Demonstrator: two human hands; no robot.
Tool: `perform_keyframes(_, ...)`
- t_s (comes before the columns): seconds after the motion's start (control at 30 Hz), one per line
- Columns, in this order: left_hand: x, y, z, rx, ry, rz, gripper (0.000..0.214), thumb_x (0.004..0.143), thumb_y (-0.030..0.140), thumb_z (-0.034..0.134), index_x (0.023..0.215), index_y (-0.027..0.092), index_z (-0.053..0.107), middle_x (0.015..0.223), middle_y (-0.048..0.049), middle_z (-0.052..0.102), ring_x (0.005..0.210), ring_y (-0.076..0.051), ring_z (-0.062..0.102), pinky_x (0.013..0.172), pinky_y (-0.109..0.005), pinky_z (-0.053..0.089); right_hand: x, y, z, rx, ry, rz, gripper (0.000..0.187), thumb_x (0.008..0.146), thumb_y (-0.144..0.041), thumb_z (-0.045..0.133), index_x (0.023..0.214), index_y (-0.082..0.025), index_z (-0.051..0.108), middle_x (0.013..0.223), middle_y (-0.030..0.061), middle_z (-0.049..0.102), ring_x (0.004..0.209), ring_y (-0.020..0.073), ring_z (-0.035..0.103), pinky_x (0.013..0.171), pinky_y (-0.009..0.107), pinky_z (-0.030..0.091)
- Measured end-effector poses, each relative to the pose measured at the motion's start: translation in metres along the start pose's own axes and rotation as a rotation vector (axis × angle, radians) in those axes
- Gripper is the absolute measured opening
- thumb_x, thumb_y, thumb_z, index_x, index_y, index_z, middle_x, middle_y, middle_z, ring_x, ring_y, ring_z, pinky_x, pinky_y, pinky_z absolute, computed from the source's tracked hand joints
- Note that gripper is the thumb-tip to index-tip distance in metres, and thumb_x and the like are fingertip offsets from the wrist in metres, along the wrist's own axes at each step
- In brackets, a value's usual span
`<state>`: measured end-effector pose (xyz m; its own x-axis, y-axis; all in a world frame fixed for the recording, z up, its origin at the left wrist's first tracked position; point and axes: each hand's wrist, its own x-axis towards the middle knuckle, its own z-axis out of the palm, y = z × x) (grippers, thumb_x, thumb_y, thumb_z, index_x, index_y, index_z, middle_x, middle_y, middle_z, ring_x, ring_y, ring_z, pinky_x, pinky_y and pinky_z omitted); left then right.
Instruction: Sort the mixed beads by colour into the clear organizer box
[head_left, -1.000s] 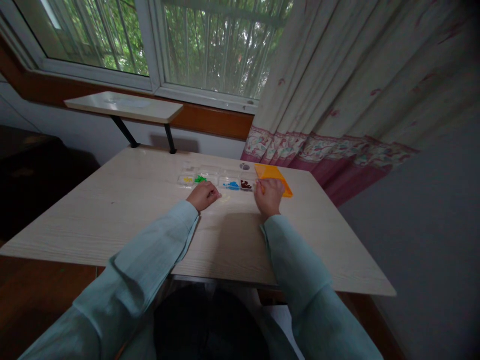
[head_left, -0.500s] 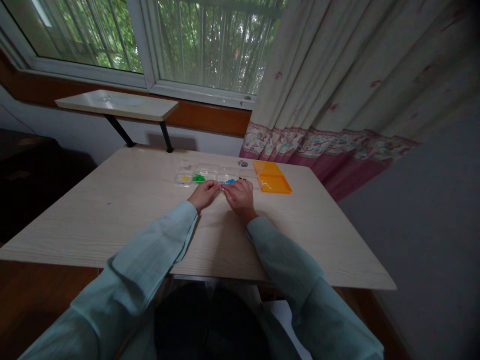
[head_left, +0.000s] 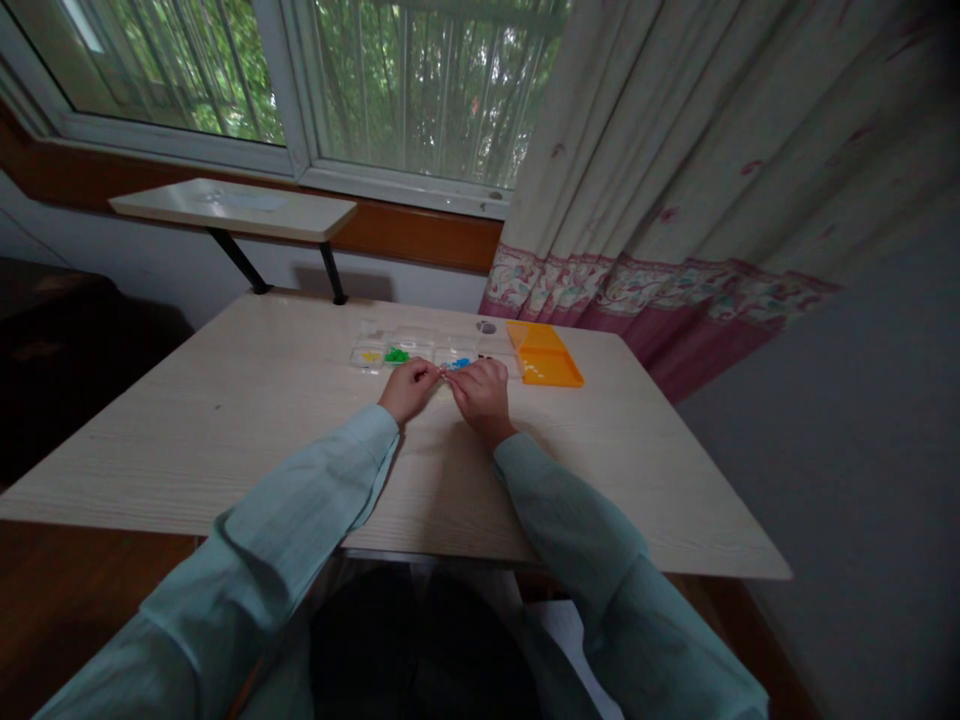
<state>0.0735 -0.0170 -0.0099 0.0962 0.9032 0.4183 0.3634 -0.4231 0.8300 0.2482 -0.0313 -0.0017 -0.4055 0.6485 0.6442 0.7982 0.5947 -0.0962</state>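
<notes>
My left hand (head_left: 409, 390) and my right hand (head_left: 481, 392) meet above the table, fingertips almost touching. Both are closed in a pinch, and whatever lies between the fingers is too small to make out. Just beyond them stands a row of clear plastic boxes. One holds small yellow pieces (head_left: 370, 356), another green pieces (head_left: 396, 355), and a third blue pieces (head_left: 459, 364). Some dark pieces show partly behind my right hand. Right of it lies an orange tray (head_left: 553, 368) with a few small white pieces at its left side.
The pale wooden table (head_left: 247, 430) reaches back to the wall. A small raised shelf (head_left: 247, 212) on black legs stands at its far left edge. A round dark cable hole (head_left: 487, 327) lies behind the boxes. A curtain (head_left: 600, 230) hangs at the back right.
My left hand has shifted very slightly to the right, toward my right hand. The boxes and the orange tray stay where they were.
</notes>
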Motion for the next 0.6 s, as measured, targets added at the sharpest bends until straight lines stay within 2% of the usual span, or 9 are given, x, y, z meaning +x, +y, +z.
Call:
perform_keyframes(0.13, 0.001, -0.004, -0.002, 0.096, -0.021, 0.073, 0.035, 0.088, 0.042, 0.051, 0.072, 0.017, 0.069, 0.068, -0.0028, 0.058, 0.07, -0.015, 0.054, 0.069, -0.028, 0.042, 0.0, 0.003, 0.003, 0.001, -0.004, 0.024, 0.023, 0.095, -0.033, 0.05, 0.1, -0.027, 0.071, 0.094, 0.0036, 0.071, 0.098, 0.0209, 0.052, 0.097, 0.039, 0.025)
perform_keyframes(0.23, 0.002, -0.007, -0.004, 0.154, -0.057, 0.097, 0.034, 0.09, 0.041, 0.049, 0.079, 0.018, 0.072, 0.072, -0.0041, 0.062, 0.074, -0.016, 0.055, 0.073, -0.029, 0.043, 0.0, 0.015, 0.004, 0.006, 0.044, 0.147, 0.024, 0.094, -0.034, 0.051, 0.098, -0.026, 0.073, 0.092, 0.0041, 0.071, 0.096, 0.0207, 0.052, 0.093, 0.038, 0.028)
perform_keyframes(0.37, 0.003, -0.01, -0.009, 0.221, -0.047, 0.11, 0.029, 0.088, 0.039, 0.053, 0.083, 0.019, 0.073, 0.078, -0.006, 0.066, 0.078, -0.018, 0.056, 0.077, -0.032, 0.043, -0.005, 0.049, -0.003, -0.006, 0.145, 0.343, 0.029, 0.094, -0.038, 0.048, 0.098, -0.024, 0.073, 0.094, 0.0056, 0.07, 0.095, 0.0215, 0.051, 0.089, 0.037, 0.03)
perform_keyframes(0.47, 0.004, -0.012, -0.015, 0.308, -0.033, 0.128, 0.025, 0.086, 0.036, 0.056, 0.083, 0.018, 0.073, 0.077, -0.0062, 0.065, 0.079, -0.019, 0.054, 0.08, -0.033, 0.042, -0.012, 0.078, -0.012, -0.094, 0.217, 0.521, 0.031, 0.091, -0.039, 0.049, 0.095, -0.021, 0.073, 0.098, 0.0086, 0.067, 0.099, 0.0247, 0.048, 0.089, 0.04, 0.03)
perform_keyframes(0.6, 0.004, -0.013, -0.019, 0.404, -0.073, 0.154, 0.023, 0.085, 0.034, 0.058, 0.084, 0.016, 0.073, 0.078, -0.0068, 0.064, 0.081, -0.02, 0.053, 0.082, -0.035, 0.04, -0.019, 0.103, -0.02, -0.177, 0.251, 0.656, 0.03, 0.088, -0.036, 0.05, 0.093, -0.019, 0.074, 0.103, 0.0118, 0.064, 0.105, 0.0278, 0.044, 0.09, 0.042, 0.029)
